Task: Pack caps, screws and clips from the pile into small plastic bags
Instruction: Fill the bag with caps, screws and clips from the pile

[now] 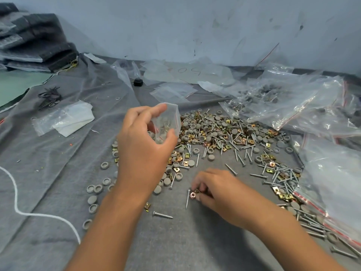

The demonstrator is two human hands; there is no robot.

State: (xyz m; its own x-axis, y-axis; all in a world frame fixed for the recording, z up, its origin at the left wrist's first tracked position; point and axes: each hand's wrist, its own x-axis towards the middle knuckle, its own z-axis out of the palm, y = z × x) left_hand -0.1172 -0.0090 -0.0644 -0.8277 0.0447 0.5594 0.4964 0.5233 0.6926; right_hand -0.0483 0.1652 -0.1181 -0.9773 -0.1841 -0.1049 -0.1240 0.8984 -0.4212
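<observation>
We see the left hand (143, 145) raised over the near-left edge of the pile (224, 137), its fingers curled round a small clear plastic bag (168, 122) and pinching it between thumb and forefinger; a few small parts show through the plastic. The right hand (216, 189) rests low on the grey cloth-covered surface (187, 241) just nearer to us than the pile, its fingers bunched and pinching a brass-coloured clip (193, 195) along with other small parts we cannot make out. A loose screw (188, 199) lies touching that clip on its left. The pile itself mixes grey round caps, silver screws and gold clips, spread widely on the cloth. To the right of the pile lie large clear zip bags (312, 106) with red seal strips, some holding caps and screws. Beyond the pile, flat empty bags (173, 90) lie near the wall. Far left of the pile, a white cord (17, 210) curves across the cloth.
</observation>
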